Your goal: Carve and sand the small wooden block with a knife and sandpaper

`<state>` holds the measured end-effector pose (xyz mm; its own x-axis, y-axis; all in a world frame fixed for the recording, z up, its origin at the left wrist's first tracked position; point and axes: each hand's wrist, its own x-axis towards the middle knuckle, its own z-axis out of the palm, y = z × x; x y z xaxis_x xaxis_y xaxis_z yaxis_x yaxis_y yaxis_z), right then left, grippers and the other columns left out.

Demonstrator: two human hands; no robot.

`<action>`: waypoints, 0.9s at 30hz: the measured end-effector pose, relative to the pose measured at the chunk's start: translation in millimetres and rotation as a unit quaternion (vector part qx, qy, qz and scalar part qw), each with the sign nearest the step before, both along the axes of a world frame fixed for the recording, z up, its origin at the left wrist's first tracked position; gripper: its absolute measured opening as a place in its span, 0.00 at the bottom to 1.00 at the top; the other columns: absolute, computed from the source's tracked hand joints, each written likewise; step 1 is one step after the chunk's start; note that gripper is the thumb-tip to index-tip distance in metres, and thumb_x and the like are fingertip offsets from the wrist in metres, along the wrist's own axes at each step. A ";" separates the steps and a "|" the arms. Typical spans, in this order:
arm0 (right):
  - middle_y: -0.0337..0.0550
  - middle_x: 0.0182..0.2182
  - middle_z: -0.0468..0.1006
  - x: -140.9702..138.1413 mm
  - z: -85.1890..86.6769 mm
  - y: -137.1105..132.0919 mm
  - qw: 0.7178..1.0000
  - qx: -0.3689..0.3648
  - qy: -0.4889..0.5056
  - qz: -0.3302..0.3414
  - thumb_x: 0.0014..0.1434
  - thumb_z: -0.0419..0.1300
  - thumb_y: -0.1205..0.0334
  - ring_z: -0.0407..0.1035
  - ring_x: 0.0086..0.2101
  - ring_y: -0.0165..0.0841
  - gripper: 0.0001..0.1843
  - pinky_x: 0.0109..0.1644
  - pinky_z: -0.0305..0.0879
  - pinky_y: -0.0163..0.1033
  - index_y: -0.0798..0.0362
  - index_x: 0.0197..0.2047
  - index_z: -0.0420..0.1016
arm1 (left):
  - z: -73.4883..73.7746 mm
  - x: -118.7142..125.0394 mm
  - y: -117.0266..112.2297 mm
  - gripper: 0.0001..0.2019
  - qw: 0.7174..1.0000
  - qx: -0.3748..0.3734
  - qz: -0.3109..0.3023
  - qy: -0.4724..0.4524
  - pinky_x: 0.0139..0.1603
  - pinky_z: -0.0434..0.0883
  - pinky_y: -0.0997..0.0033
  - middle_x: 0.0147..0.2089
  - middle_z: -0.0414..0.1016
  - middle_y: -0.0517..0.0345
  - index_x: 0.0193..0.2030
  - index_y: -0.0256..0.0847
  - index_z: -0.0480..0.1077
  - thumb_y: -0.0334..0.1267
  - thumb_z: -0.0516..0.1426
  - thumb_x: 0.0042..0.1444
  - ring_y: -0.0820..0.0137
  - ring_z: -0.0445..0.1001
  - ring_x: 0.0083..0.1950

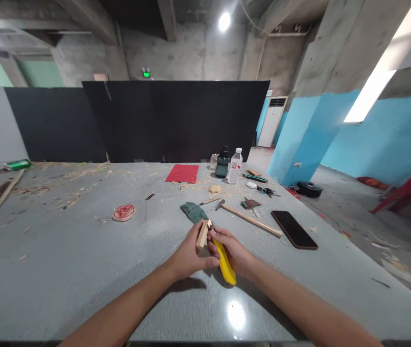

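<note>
1. Wood block (pixel 202 235), above the grey table (pixel 82 274), is gripped by the left hand (pixel 187 255); the right hand (pixel 234 249) wraps a yellow utility knife (pixel 228 270), its head near the block's far end.
2. Short, light cuts should serve best, left hand off the cutting line.
3. Counted: one block, one knife, one hammer (pixel 251 220), one smartphone (pixel 294 230), two bottles (pixel 222 166).

L hand (pixel 189 253), R hand (pixel 234 249) close tog., both curled

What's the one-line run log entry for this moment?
left hand: holds wood block | right hand: holds yellow knife at block's far end | nearby: hammer, phone
</note>
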<state>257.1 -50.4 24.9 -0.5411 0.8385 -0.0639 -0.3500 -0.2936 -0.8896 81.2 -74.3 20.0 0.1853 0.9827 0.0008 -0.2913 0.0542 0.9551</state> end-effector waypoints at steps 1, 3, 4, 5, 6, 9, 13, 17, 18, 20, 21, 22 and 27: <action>0.31 0.20 0.69 0.5 0.3 1.1 1.000 -0.001 -0.004 0.005 0.58 0.73 0.44 0.58 0.18 0.23 0.22 0.23 0.55 0.30 0.52 0.36 0.70 | -1.7 1.2 0.9 0.51 1.000 0.013 -0.009 0.008 0.62 0.74 0.55 0.63 0.76 0.43 0.66 0.46 0.71 0.32 0.79 0.30 0.50 0.76 0.62; 0.30 0.20 0.68 3.4 1.8 3.3 1.000 -0.006 -0.015 0.019 0.58 0.73 0.43 0.55 0.17 0.22 0.23 0.22 0.54 0.29 0.52 0.36 0.71 | -5.2 2.4 3.5 0.47 0.998 0.048 -0.024 0.032 0.64 0.73 0.55 0.63 0.76 0.43 0.67 0.45 0.70 0.35 0.78 0.37 0.51 0.76 0.62; 0.30 0.20 0.67 5.9 3.2 4.3 0.999 -0.011 -0.022 0.030 0.59 0.72 0.42 0.55 0.17 0.22 0.23 0.21 0.53 0.29 0.52 0.35 0.71 | -7.0 2.2 5.0 0.45 0.996 0.069 -0.032 0.047 0.65 0.72 0.55 0.63 0.76 0.43 0.68 0.45 0.70 0.36 0.77 0.41 0.52 0.76 0.63; 0.30 0.20 0.67 9.0 4.9 5.2 0.998 -0.016 -0.030 0.043 0.59 0.72 0.42 0.54 0.17 0.22 0.24 0.20 0.52 0.29 0.53 0.35 0.70 | -8.9 1.6 6.5 0.43 0.993 0.093 -0.041 0.066 0.67 0.71 0.55 0.64 0.76 0.43 0.69 0.44 0.69 0.38 0.76 0.45 0.52 0.76 0.64; 0.30 0.20 0.66 12.5 6.8 5.9 0.997 -0.021 -0.041 0.060 0.60 0.71 0.41 0.54 0.16 0.21 0.24 0.19 0.50 0.28 0.53 0.34 0.70 | -10.7 0.6 7.8 0.42 0.988 0.118 -0.050 0.088 0.68 0.69 0.55 0.65 0.75 0.43 0.70 0.44 0.67 0.39 0.75 0.48 0.52 0.75 0.65; 0.31 0.20 0.67 23.3 13.1 6.7 0.988 -0.036 -0.077 0.126 0.60 0.71 0.43 0.52 0.15 0.20 0.24 0.18 0.48 0.28 0.54 0.33 0.71 | -16.0 -3.9 11.3 0.44 0.972 0.170 -0.057 0.150 0.73 0.64 0.52 0.70 0.70 0.41 0.73 0.43 0.64 0.42 0.74 0.50 0.50 0.71 0.70; 0.31 0.20 0.65 30.7 17.3 5.7 0.970 -0.053 -0.116 0.205 0.60 0.71 0.42 0.51 0.15 0.20 0.24 0.17 0.48 0.27 0.53 0.32 0.69 | -20.4 -9.7 16.4 0.47 0.955 0.219 -0.060 0.191 0.76 0.60 0.48 0.72 0.67 0.43 0.74 0.46 0.63 0.45 0.75 0.48 0.48 0.67 0.73; 0.32 0.21 0.67 31.2 15.7 5.5 0.960 -0.058 -0.128 0.240 0.60 0.71 0.41 0.52 0.16 0.21 0.25 0.17 0.50 0.26 0.53 0.33 0.69 | -22.3 -14.6 20.5 0.49 0.932 0.266 -0.105 0.223 0.76 0.61 0.46 0.73 0.64 0.43 0.75 0.47 0.61 0.46 0.75 0.47 0.47 0.65 0.74; 0.32 0.21 0.67 31.1 15.1 5.8 0.960 -0.058 -0.127 0.244 0.60 0.72 0.41 0.53 0.16 0.21 0.25 0.17 0.50 0.26 0.53 0.33 0.69 | -22.6 -15.6 20.7 0.49 0.931 0.263 -0.114 0.225 0.75 0.62 0.45 0.74 0.64 0.43 0.75 0.48 0.60 0.47 0.74 0.49 0.47 0.65 0.73; 0.31 0.20 0.66 31.1 13.9 6.7 0.959 -0.056 -0.123 0.249 0.60 0.71 0.41 0.53 0.16 0.21 0.25 0.17 0.50 0.26 0.53 0.34 0.69 | -22.6 -17.2 20.3 0.48 0.932 0.252 -0.127 0.228 0.73 0.64 0.46 0.74 0.64 0.43 0.76 0.48 0.56 0.47 0.72 0.52 0.49 0.67 0.73; 0.31 0.20 0.66 31.1 13.5 7.1 0.959 -0.054 -0.121 0.251 0.61 0.71 0.41 0.52 0.16 0.21 0.24 0.17 0.51 0.26 0.53 0.34 0.70 | -22.4 -17.7 19.9 0.47 0.927 0.259 -0.130 0.237 0.72 0.66 0.47 0.74 0.64 0.43 0.76 0.48 0.55 0.47 0.71 0.54 0.49 0.68 0.72; 0.31 0.20 0.66 31.1 13.1 7.4 0.959 -0.051 -0.118 0.251 0.62 0.70 0.42 0.53 0.16 0.21 0.24 0.17 0.51 0.26 0.53 0.35 0.70 | -22.1 -18.0 19.6 0.45 0.919 0.275 -0.128 0.253 0.71 0.68 0.49 0.73 0.66 0.43 0.76 0.48 0.55 0.46 0.70 0.56 0.51 0.69 0.71; 0.32 0.19 0.66 29.1 13.0 6.0 0.963 -0.018 -0.104 0.249 0.65 0.68 0.44 0.56 0.16 0.23 0.22 0.19 0.54 0.28 0.55 0.33 0.72 | -20.1 -17.4 20.3 0.32 0.867 0.363 -0.065 0.334 0.66 0.72 0.51 0.65 0.73 0.46 0.71 0.45 0.59 0.32 0.58 0.58 0.57 0.74 0.64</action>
<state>286.2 -44.4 37.9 -0.8477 0.4733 -0.2395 0.0278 -0.4112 -0.9111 63.8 -54.1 -0.1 0.4919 0.7392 0.4601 0.3039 -0.6410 0.7048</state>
